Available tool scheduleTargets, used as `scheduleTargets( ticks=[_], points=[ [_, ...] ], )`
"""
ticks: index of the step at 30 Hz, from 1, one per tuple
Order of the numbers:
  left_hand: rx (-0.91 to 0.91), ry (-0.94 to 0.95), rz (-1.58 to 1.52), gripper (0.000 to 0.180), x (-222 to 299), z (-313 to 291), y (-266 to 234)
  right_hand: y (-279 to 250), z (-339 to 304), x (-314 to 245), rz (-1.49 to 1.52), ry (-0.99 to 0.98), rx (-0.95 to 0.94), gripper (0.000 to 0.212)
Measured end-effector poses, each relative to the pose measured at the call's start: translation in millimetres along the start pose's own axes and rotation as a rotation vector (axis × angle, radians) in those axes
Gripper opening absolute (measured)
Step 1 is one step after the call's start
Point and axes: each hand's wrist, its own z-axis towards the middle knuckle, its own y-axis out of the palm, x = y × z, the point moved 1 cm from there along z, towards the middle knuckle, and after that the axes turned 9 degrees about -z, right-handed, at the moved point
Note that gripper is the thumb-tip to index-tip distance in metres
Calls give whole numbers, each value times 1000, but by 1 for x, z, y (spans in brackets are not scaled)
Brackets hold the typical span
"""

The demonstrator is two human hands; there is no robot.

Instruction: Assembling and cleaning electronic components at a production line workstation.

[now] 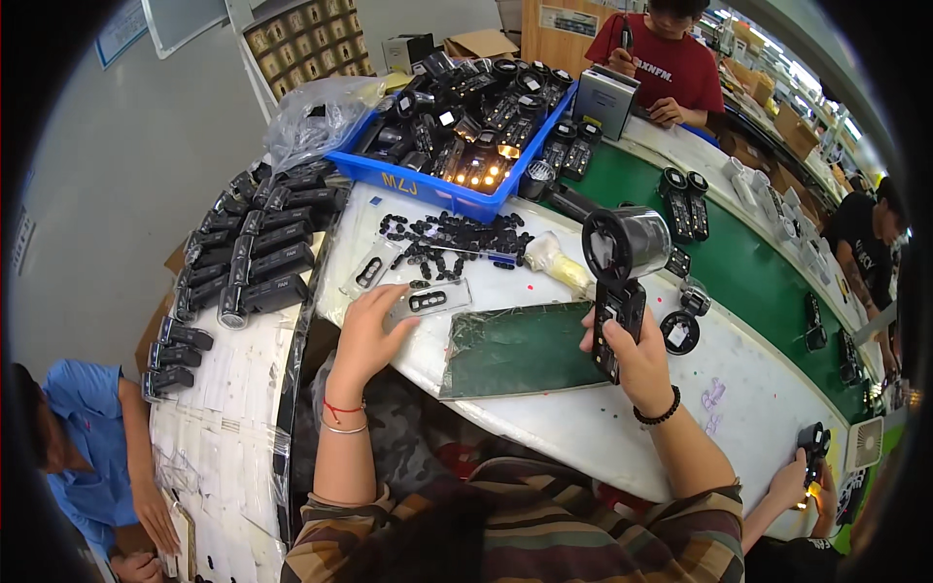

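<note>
My right hand [632,352] is closed around a black handheld device [620,316] with a clear round head, held upright over a green mat [525,348]. Inner parts show along the device's handle. To the left, my left hand [369,335] is open, its fingers stretched out and the thumb apart. The fingertips reach the left end of a clear plate [449,297] holding a black slotted piece; whether they touch it I cannot tell. Just beyond lies a second clear plate [374,266] with a similar black piece. Small black parts [457,233] are heaped behind the plates.
A blue bin [428,194] full of black devices stands at the back. Black handles [272,262] lie in rows on the left table. A yellowish-white wrapped object [559,262] is beyond the mat. A green conveyor belt [748,257] curves along the right. Several other people work nearby.
</note>
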Motion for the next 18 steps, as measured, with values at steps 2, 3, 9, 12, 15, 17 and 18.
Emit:
scheduleTargets(
  ticks=[2, 3, 9, 12, 15, 17, 18],
  points=[
    [0, -6, -11, 41, 0, -1, -5, -5, 3, 3, 26, -4, -17, 38],
    [-2, -12, -21, 38, 3, -1, -8, -8, 3, 5, 55, -7, -34, 37],
    [57, 74, -258, 38, 46, -1, -16, -12, 9, 15, 26, -70, -67, 43],
    [-180, 201, -353, 43, 84, 0, 14, -11, 12, 16, -30, -14, -65, 44],
    [-256, 255, -270, 44, 85, 0, 39, -11, 10, 19, 4, -55, -92, 44],
    [-232, 232, -347, 39, 76, 9, 35, -16, 9, 22, 5, -64, -85, 45],
    [-200, 197, -391, 36, 66, 15, 33, -16, 8, 25, 35, -42, -92, 45]
  ],
)
